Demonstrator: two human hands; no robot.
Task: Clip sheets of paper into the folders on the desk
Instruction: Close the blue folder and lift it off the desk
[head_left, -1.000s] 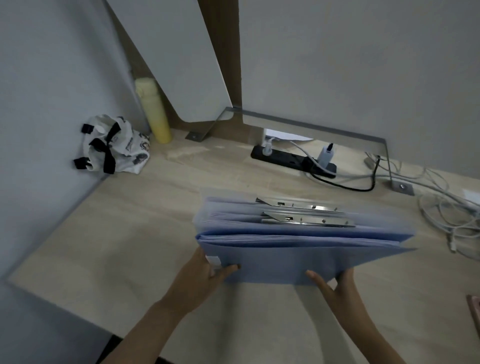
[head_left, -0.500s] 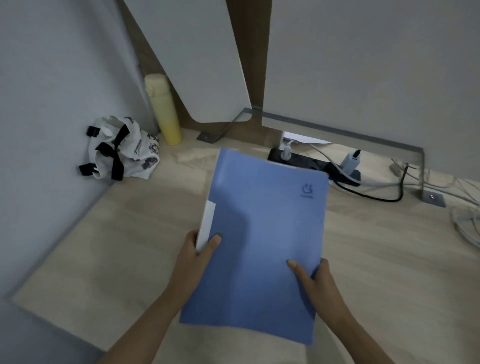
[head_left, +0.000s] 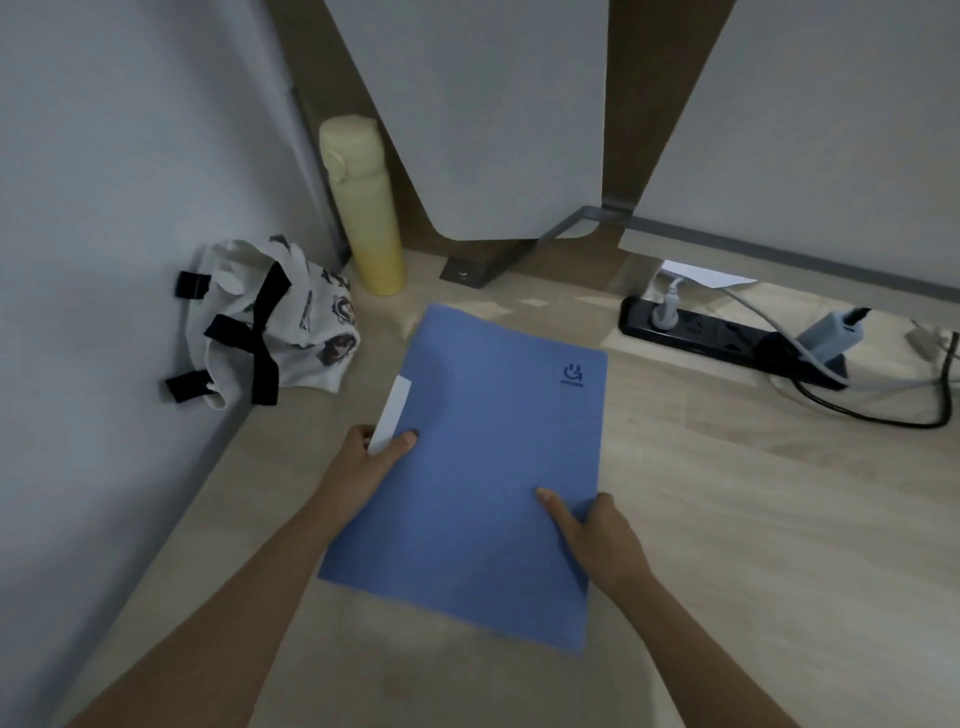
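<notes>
folder: blue folder (head_left: 483, 457), closed, centre frame on desk (head_left: 753, 519)
my left hand (head_left: 363, 462): gripping its left edge, thumb on top
my right hand (head_left: 597, 535): gripping its right edge, thumb on cover

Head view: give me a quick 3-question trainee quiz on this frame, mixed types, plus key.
1. True or false: the blue folder is open, with its metal clips showing.
2. What stands upright beyond the folder's far edge? A) yellow bottle B) mug C) desk lamp
3. Which hand pinches the folder's edge at the white label: the left hand or the right hand?
Key: 1 false, it is shut. 2 A. 3 left; the right grips the opposite edge.
</notes>
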